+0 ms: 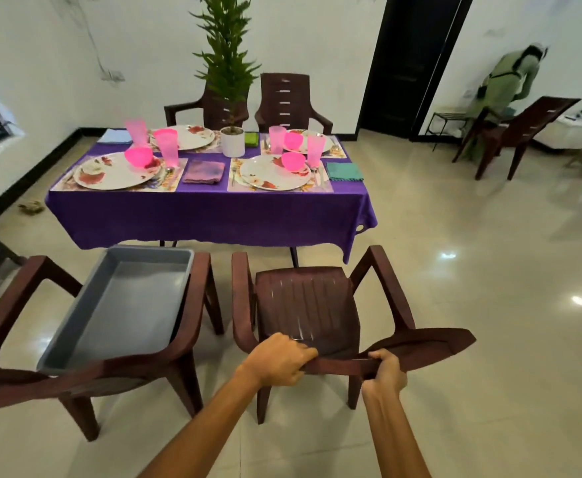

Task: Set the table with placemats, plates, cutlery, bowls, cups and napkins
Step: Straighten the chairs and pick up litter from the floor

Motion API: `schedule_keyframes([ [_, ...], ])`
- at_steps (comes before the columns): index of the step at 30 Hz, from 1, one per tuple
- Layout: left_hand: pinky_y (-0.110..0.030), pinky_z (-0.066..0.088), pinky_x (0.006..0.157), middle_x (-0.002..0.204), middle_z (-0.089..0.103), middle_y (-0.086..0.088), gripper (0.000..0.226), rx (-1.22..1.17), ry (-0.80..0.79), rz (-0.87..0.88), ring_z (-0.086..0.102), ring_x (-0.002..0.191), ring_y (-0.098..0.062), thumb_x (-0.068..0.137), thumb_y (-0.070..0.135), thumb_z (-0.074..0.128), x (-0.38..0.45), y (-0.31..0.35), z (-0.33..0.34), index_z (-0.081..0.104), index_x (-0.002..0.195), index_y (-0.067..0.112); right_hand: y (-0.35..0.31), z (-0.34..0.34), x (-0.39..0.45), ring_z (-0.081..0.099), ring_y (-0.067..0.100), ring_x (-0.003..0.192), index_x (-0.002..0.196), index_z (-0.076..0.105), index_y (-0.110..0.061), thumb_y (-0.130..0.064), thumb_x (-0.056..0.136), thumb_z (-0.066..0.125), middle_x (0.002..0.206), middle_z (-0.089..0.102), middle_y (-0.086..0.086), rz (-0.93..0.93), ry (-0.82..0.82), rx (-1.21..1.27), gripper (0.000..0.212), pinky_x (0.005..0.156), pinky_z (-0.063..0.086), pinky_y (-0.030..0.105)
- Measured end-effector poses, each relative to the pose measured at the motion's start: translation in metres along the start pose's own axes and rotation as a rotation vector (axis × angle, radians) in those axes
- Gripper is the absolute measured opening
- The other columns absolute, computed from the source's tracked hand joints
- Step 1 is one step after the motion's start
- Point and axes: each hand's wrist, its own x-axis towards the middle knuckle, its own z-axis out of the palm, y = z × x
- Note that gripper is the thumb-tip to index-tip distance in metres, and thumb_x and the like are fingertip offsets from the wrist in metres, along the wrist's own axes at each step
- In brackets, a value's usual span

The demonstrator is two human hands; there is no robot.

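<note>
Left hand (pixel 280 359) and right hand (pixel 387 371) each grip the backrest of the near brown plastic chair (pixel 308 305). The laid table (pixel 210 215) stands beyond it, a grey tray (pixel 75 326) to its left.

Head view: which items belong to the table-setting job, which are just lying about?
Job:
floral placemats
white floral plates
pink plastic bowls
pink plastic cups
folded cloth napkins
cutlery
purple-clothed table
grey plastic tray

Lying about:
potted green plant
brown plastic chair held by left hand and right hand
person by far wall
</note>
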Motion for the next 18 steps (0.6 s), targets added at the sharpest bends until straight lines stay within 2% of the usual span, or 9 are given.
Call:
schedule_keyframes([
  [6, -0.036, 0.047, 0.072, 0.102, 0.067, -0.008, 0.032, 0.017, -0.009, 0.004, 0.063, 0.084, -0.029, 0.090, 0.026, 0.039, 0.009, -0.017, -0.005, 0.053, 0.116, 0.014, -0.002, 0.015, 0.000, 0.051, 0.023, 0.064, 0.113, 0.055, 0.004, 0.013, 0.069, 0.053, 0.089, 0.055, 0.013, 0.018, -0.033, 0.018, 0.046, 0.056, 0.046, 0.034],
  [10, -0.034, 0.045, 0.068, 0.100, 0.067, -0.007, 0.029, 0.030, -0.016, -0.009, 0.063, 0.082, -0.027, 0.091, 0.026, 0.039, 0.021, -0.016, -0.005, 0.053, 0.114, 0.015, -0.012, 0.021, 0.004, 0.050, 0.024, 0.064, 0.120, 0.053, 0.007, 0.013, 0.069, 0.053, 0.102, 0.054, 0.016, -0.003, -0.028, -0.004, 0.051, 0.058, 0.047, 0.034],
  [14, -0.033, 0.043, 0.066, 0.096, 0.067, -0.006, 0.027, 0.022, -0.001, -0.024, 0.062, 0.080, -0.027, 0.089, 0.024, 0.041, 0.028, -0.019, -0.006, 0.054, 0.111, 0.015, -0.017, 0.026, 0.007, 0.050, 0.023, 0.063, 0.120, 0.053, 0.006, 0.012, 0.069, 0.052, 0.101, 0.055, 0.016, -0.018, -0.034, 0.002, 0.051, 0.054, 0.045, 0.033],
  [18, -0.035, 0.048, 0.066, 0.096, 0.067, -0.005, 0.026, -0.001, 0.027, -0.029, 0.063, 0.080, -0.029, 0.087, 0.024, 0.042, 0.028, -0.021, 0.000, 0.055, 0.109, 0.016, -0.014, 0.026, 0.011, 0.050, 0.023, 0.063, 0.122, 0.052, 0.006, 0.014, 0.070, 0.051, 0.102, 0.054, 0.016, -0.020, -0.036, 0.023, 0.052, 0.053, 0.044, 0.032],
])
